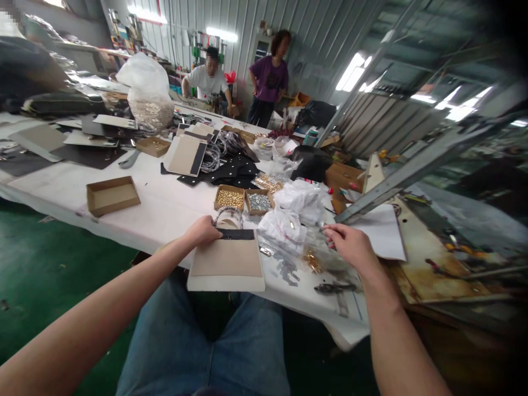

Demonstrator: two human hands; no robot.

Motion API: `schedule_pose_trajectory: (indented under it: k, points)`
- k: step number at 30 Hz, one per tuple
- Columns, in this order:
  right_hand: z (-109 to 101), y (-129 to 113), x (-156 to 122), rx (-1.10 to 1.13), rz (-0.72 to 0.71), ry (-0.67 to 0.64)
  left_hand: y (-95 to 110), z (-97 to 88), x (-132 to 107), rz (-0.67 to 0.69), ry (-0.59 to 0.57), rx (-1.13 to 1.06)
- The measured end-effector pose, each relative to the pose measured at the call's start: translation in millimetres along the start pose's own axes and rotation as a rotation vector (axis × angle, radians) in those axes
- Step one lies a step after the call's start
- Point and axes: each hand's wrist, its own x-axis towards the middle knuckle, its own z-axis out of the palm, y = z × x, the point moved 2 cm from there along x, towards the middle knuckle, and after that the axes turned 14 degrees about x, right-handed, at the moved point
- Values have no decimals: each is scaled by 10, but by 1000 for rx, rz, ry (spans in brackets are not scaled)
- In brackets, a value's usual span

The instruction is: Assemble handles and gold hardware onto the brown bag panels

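My left hand (205, 232) grips the top left corner of a beige panel (229, 260) with a white edge and a black strip. The panel lies at the table's front edge, just above my lap. A grey corded loop (236, 210) stands up behind it. My right hand (350, 242) is over the clear plastic bags (324, 247) on the right, with thumb and fingertips pinched together; a tiny shiny bit seems to show at the tips, too small to name. Small gold metal parts (312, 262) and flat grey metal pieces (286, 268) lie between the panel and that hand.
Cardboard boxes of gold studs (230, 198) and silver studs (258, 202) stand behind the panel. An open cardboard box (113, 196) sits on the left. A dark hand tool (335, 287) lies front right, near a slanted metal post (396, 173). Two people are beyond the table.
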Motion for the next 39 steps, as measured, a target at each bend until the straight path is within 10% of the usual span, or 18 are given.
schedule_pose_trajectory:
  k: [12, 39]
  points:
    - [1406, -1273, -428, 494, -94, -471, 0, -18, -39, -35, -11, -26]
    - [2713, -1633, -549, 108, -336, -504, -72, -19, -79, -28, 6, -97]
